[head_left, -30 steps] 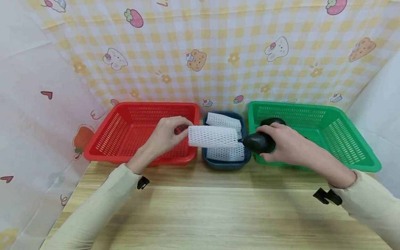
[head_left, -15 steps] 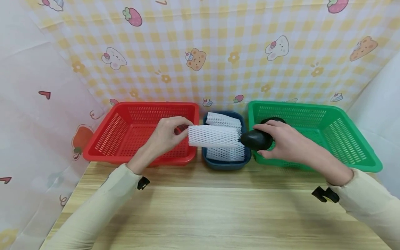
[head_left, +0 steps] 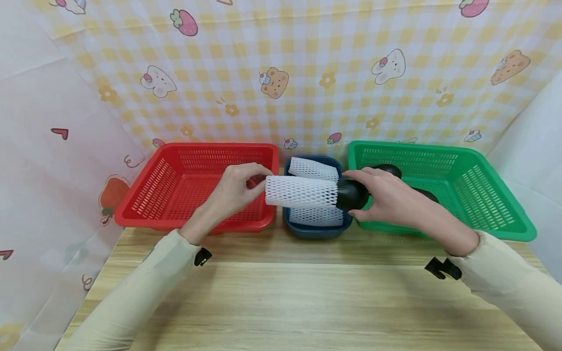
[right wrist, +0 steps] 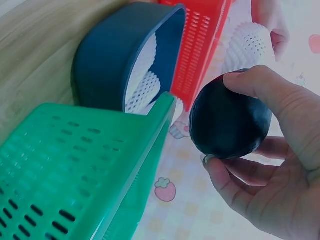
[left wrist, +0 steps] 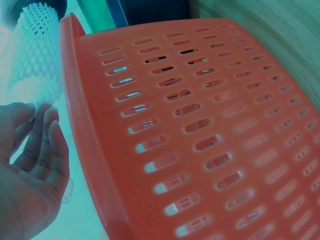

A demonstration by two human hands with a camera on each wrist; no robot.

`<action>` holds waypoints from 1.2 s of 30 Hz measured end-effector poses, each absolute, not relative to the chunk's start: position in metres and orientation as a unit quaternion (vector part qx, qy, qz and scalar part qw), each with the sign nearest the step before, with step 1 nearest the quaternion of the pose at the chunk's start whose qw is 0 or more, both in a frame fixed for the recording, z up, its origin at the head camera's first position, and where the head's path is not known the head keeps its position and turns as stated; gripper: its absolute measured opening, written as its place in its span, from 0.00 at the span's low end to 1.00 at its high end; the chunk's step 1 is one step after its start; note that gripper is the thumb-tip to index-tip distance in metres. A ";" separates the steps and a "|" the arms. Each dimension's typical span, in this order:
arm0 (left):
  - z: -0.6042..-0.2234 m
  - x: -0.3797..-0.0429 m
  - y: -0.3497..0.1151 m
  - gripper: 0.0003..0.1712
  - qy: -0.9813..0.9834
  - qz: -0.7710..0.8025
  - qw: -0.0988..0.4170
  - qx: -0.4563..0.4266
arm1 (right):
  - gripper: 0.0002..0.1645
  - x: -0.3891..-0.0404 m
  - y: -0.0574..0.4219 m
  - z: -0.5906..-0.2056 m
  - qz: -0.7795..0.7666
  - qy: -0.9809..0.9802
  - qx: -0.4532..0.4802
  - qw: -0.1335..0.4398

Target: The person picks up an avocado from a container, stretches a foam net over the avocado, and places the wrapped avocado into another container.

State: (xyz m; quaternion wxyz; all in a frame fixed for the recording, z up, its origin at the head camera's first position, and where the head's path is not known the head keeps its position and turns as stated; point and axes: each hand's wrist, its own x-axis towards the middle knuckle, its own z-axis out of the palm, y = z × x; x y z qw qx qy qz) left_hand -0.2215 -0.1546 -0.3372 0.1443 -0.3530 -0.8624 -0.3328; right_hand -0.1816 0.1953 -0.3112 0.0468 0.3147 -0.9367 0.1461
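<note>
My left hand pinches the near end of a white foam net sleeve, held level above the blue bin. In the left wrist view, its fingertips meet at the sleeve's rim. From the other side, my right hand grips a black, smooth avocado between thumb and fingers. The avocado's narrow end is inside the sleeve's right opening and hidden by it; the rounded end shows outside. In the right wrist view the avocado covers part of the sleeve.
More foam net sleeves lie in the blue bin. A red basket stands on the left. On the right, a green basket holds other avocados. Bare wooden table stretches in front, with a patterned cloth behind.
My right hand has moved left, and the avocado's tip has passed from outside the sleeve's opening to inside it. My left hand and the sleeve have stayed nearly still.
</note>
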 end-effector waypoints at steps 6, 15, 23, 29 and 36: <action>-0.336 -0.220 -0.154 0.17 -0.861 -0.334 0.145 -0.355 | 0.47 -0.183 0.187 -0.310 0.154 -0.936 0.315 0.035; -0.335 -0.219 -0.150 0.15 -0.857 -0.328 0.148 -0.369 | 0.52 -0.185 0.179 -0.313 0.173 -0.926 0.333 0.037; -0.334 -0.218 -0.151 0.17 -0.869 -0.313 0.129 -0.361 | 0.43 -0.183 0.178 -0.315 0.173 -0.921 0.346 0.050; -0.320 -0.215 -0.156 0.28 -0.887 -0.276 0.073 -0.362 | 0.43 -0.183 0.178 -0.316 0.172 -0.919 0.350 0.054; -0.314 -0.205 -0.141 0.29 -0.853 -0.266 0.106 -0.435 | 0.42 -0.184 0.177 -0.317 0.173 -0.918 0.354 0.052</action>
